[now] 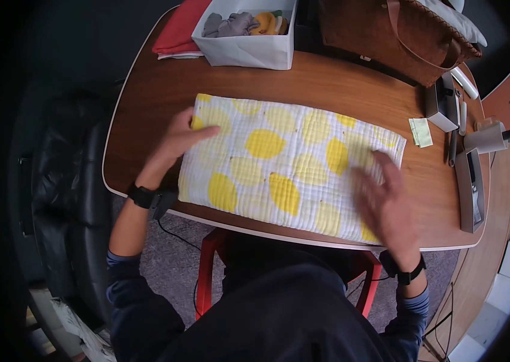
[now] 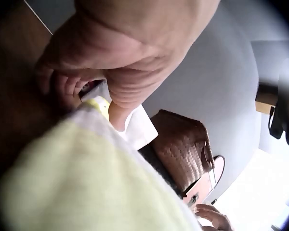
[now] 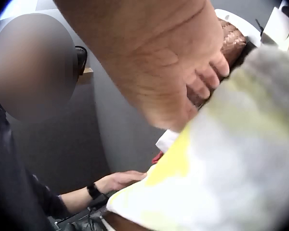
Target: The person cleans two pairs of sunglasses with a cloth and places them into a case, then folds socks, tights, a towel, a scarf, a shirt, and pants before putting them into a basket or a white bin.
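A folded white muslin cloth (image 1: 291, 163) with a crinkled weave and yellow lemon print lies flat across the table in the head view. At its upper left corner is my left hand (image 1: 179, 139), the thumb stretched over the cloth and the other fingers beside its left edge. My right hand (image 1: 387, 205), blurred, is over the cloth's right side with fingers spread and loosely bent. In the right wrist view, that hand's fingers (image 3: 204, 82) show beside the cloth (image 3: 221, 159) and hold nothing. The left wrist view has the thumb close to the cloth's edge (image 2: 135, 163).
A white fabric box (image 1: 249, 51) with grey and yellow items stands at the back, beside a red folded cloth (image 1: 179, 27). A brown woven bag (image 1: 381, 36) is at the back right. Grey trays (image 1: 469, 190), a tape roll (image 1: 487, 137) and pale green paper (image 1: 421, 133) lie on the right.
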Motion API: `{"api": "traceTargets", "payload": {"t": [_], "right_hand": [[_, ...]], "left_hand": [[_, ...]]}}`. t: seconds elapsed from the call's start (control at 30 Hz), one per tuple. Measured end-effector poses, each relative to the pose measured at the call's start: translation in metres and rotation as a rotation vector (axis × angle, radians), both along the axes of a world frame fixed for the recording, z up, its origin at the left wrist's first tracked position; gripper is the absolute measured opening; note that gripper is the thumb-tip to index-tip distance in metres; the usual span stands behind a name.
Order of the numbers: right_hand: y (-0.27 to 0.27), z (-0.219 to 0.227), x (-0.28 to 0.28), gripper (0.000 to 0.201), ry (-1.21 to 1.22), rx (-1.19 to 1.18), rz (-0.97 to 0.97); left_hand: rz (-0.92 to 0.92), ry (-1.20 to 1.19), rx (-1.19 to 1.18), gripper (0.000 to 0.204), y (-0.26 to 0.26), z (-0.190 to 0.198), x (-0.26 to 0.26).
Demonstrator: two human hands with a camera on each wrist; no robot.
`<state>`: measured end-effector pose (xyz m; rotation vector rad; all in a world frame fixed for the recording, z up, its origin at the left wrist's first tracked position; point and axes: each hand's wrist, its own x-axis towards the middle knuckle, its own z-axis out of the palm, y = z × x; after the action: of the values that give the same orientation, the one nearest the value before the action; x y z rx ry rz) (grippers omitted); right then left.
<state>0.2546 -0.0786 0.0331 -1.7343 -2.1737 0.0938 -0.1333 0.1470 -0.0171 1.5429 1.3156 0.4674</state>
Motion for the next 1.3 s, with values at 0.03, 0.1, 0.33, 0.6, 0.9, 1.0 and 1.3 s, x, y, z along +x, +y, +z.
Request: {"api": "traceTargets", "payload": {"t": [0.03,0.1,0.33,0.6,0.9,1.0,1.3], "right_hand": [[-0.003,-0.016,-0.008,0.06,0.036,-0.026,0.12],[-0.012,-0.024,-0.022,0.058,-0.112,-0.122,0.097],[-0.021,-0.023,-0.021,0.056,-0.145,-0.096,0.047],[0.026,-0.014,-0.055,0.052,0.092,-0.084,0.499],[0.0,0.01,-0.051,0.063,2.061,-0.783,0.094],[-0.009,-0.012,-0.036,0.066,2.387,-0.78,0.141],[-0.039,-0.031,-0.007,0.059,2.138,-0.493,-0.302]], "left_hand": [[-0.081,-0.004,-0.058,0.05,-0.002,-0.002,0.005],[-0.087,0.071,0.131,0.047,-0.002,-0.007,0.011],[0.116,-0.143,-0.282,0.052,-0.03,0.024,-0.016],[0.151,-0.351,-0.495,0.054,-0.101,0.032,-0.028],[-0.043,-0.612,-0.246,0.057,-0.105,0.149,0.08],[-0.231,-0.604,-0.211,0.068,-0.113,0.135,0.142],[-0.619,-0.315,-0.074,0.047,-0.144,0.047,0.224]]}}
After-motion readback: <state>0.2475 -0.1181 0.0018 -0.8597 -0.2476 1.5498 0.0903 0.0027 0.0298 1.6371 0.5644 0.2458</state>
